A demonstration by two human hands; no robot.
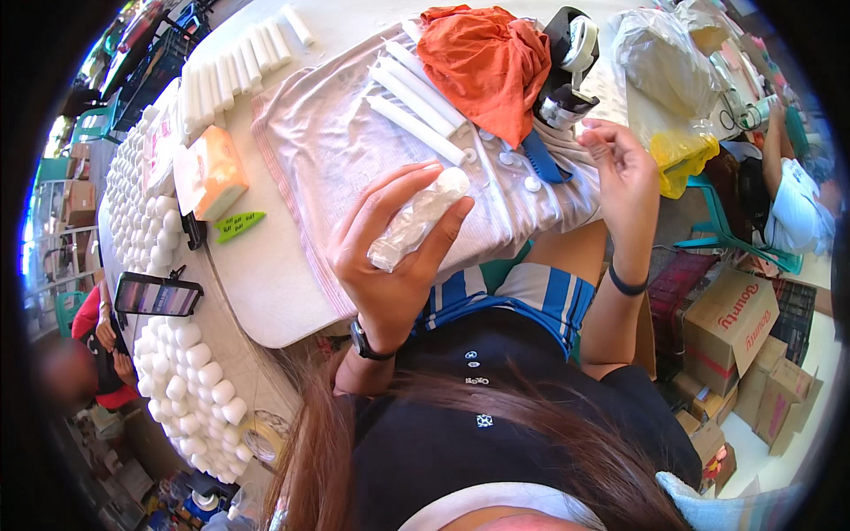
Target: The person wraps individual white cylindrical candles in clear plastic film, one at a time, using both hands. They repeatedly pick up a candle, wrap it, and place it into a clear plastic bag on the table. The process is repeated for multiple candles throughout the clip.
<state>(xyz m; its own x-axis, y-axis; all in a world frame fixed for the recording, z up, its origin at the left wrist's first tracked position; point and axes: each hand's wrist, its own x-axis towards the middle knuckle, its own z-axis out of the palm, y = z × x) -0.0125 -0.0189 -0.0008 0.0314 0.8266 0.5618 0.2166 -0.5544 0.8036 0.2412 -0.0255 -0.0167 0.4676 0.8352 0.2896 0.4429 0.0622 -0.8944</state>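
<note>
My left hand [392, 245] grips a thick white candle [418, 219] wrapped in crinkled clear plastic, raised above the cloth. My right hand [617, 156] is lifted beside a black tape dispenser [571, 56], thumb and fingertips drawn together. Whether anything thin is pinched there cannot be made out. Several long white candles [418, 129] lie on a pale striped cloth [332, 133] in front of me. Next to them sits a bunched orange cloth [485, 63], with a blue tool handle or comb-like piece [544, 158] below it and a small white disc [532, 184] nearby.
At the left are stacked white candles [226, 76], an orange tissue pack [219, 176], a green tag [239, 226], a propped phone [159, 294] and heaps of short white candles [192, 391]. Plastic bags [664, 60] lie right. Cardboard boxes [727, 325] stand on the floor; people sit on both sides.
</note>
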